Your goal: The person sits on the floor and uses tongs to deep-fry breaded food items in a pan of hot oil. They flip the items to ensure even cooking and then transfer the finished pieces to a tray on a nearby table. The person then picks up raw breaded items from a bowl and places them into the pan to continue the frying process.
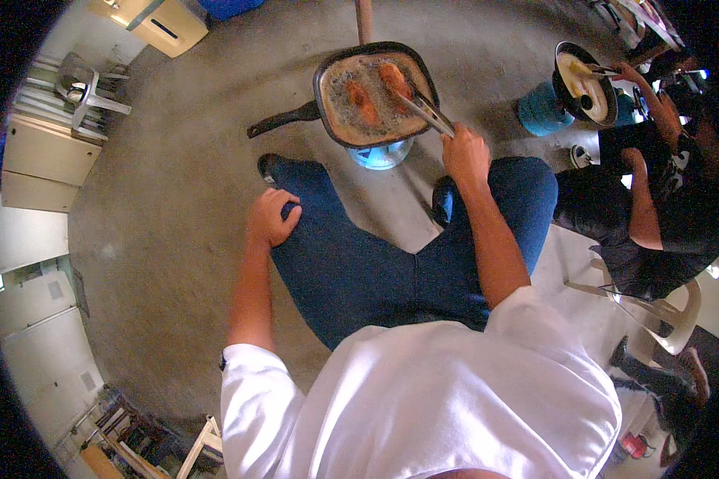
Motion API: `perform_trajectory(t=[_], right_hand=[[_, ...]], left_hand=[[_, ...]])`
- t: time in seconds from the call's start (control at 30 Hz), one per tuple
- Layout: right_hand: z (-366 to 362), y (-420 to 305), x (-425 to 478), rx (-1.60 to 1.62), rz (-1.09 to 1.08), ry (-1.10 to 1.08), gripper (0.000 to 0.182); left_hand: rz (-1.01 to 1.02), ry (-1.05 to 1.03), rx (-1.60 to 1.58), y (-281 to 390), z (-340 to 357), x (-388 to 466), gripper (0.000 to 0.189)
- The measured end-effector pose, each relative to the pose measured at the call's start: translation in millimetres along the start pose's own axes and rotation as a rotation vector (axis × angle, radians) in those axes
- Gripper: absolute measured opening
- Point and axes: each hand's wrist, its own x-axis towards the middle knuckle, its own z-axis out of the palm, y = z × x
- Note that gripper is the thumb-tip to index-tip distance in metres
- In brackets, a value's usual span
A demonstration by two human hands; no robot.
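A square frying pan (326,129) with a dark rim sits on a small blue gas cylinder (382,157), its black handle (284,118) pointing left. Bubbling oil fills it, with reddish-brown pieces of food (360,103) frying inside. My right hand (467,154) grips metal tongs (432,114) reaching over the pan's right side. Their tips are at another browned piece (393,78); whether they pinch it is hard to see. My left hand (271,217) rests on my left knee, fingers curled loosely, holding nothing.
To the right, a seated person (653,185) holds tongs over a round pan (611,114) beside a blue gas cylinder (542,111). Stacked plastic chairs (90,96) and a cabinet (48,158) stand at left. A yellowish box (171,30) is at upper left. A plastic chair (674,317) is at right.
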Motion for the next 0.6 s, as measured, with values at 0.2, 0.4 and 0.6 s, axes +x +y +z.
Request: perform_trajectory(t=[0.2,0.4,0.6], right_hand=[[-11,-9,-7,0.015,-0.001,0.013,0.031],[-6,-5,-5,-0.006,0.002,-0.004,0.033],[-8,-9,-2,0.004,0.001,0.029,0.031]], left_hand=[[0.03,-0.004,0.055,2,0,-4,0.024],[-0.025,-0.049,0.077,8,-2,-4,0.024],[-0.031,-0.021,0.019,9,-1,-3,0.027]])
